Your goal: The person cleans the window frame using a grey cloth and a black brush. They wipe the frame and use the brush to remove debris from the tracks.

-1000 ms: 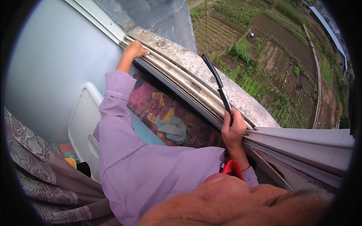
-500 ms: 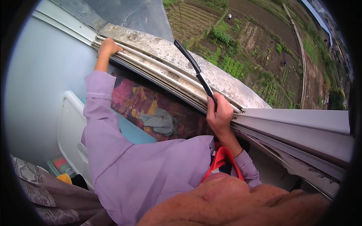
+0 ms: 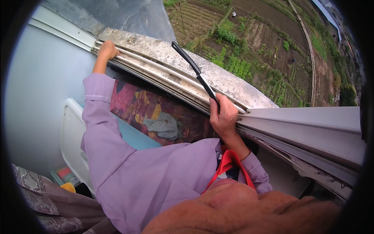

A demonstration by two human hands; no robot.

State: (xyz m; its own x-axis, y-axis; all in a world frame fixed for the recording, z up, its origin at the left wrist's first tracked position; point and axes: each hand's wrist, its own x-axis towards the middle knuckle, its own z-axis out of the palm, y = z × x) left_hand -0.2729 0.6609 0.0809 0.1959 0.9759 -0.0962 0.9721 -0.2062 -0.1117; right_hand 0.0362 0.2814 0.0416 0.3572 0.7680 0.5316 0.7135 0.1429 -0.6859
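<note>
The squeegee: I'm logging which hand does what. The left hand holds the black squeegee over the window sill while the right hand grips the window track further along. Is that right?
Not quite: the hands are swapped. In the head view the right hand holds the black squeegee over the window sill, while the left hand grips the window track further along.

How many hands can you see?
2. The left hand grips the window track at upper left; the right hand holds a black squeegee near the middle.

Rough weathered concrete sill [image 3: 218, 74], matt black plastic squeegee [image 3: 194, 70], smooth metal track [image 3: 163, 78].
</note>
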